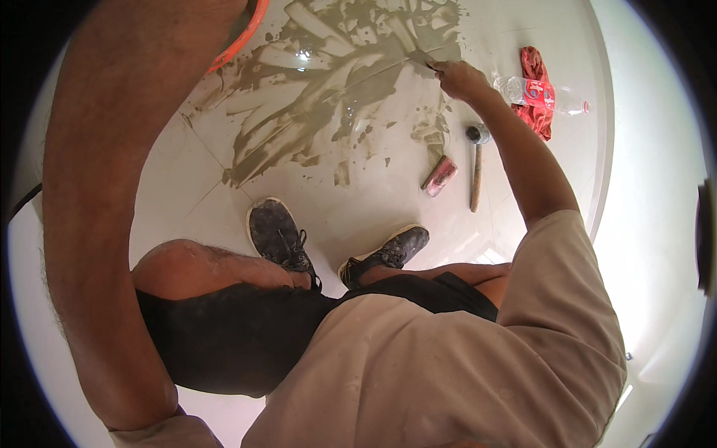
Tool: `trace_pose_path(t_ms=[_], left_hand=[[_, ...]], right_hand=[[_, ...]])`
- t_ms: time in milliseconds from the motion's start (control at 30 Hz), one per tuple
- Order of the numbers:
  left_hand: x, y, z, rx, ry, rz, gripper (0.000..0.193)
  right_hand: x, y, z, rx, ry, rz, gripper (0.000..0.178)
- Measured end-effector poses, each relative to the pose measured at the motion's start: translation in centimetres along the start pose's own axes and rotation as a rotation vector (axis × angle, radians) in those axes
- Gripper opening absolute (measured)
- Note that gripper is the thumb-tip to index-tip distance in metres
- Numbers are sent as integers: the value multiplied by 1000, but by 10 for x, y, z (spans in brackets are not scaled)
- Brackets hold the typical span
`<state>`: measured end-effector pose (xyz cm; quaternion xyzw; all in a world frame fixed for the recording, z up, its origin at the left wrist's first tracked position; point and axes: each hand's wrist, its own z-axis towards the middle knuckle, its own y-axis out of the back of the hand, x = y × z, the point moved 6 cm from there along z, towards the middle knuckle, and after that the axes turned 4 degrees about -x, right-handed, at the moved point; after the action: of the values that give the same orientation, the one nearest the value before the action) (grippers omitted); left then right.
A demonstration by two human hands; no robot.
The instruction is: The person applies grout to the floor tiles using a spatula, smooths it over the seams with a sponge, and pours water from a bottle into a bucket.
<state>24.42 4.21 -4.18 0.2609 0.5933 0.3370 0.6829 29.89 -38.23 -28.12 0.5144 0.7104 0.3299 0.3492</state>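
My right hand [461,79] is closed around a putty knife [422,59], its flat blade against the tile floor. Under and around the blade, wet grey-brown grout [366,82] lies smeared in streaks and patches over the pale glossy tiles and across a joint line. My left forearm [112,149] reaches up the left side, and its hand is beyond the upper edge of the picture. Beside that arm shows the orange-red rim of a round bucket or basin [243,37], mostly cut off and hidden.
To the right lie a mallet [476,164] with a dark head and wooden handle, a small reddish block [439,176], a clear plastic bottle [571,101] and a red cloth [533,63]. My shoes [275,228] stand just short of the grout. A wall edge curves along the right.
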Motion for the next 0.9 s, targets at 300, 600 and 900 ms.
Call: trace_pose_path(t_ms=[300,600,900], left_hand=[[-1,2,-3,2,-3,10,38],[-6,-2,-2,9,-12,6,39],[-6,0,-5,7,-4,19,39]], right_hand=[[-7,-68,-84,-288,-105,159,47],[-18,-58,-59,-141,-207,238,46],[23,-99,-94,-251,-139,283,45]])
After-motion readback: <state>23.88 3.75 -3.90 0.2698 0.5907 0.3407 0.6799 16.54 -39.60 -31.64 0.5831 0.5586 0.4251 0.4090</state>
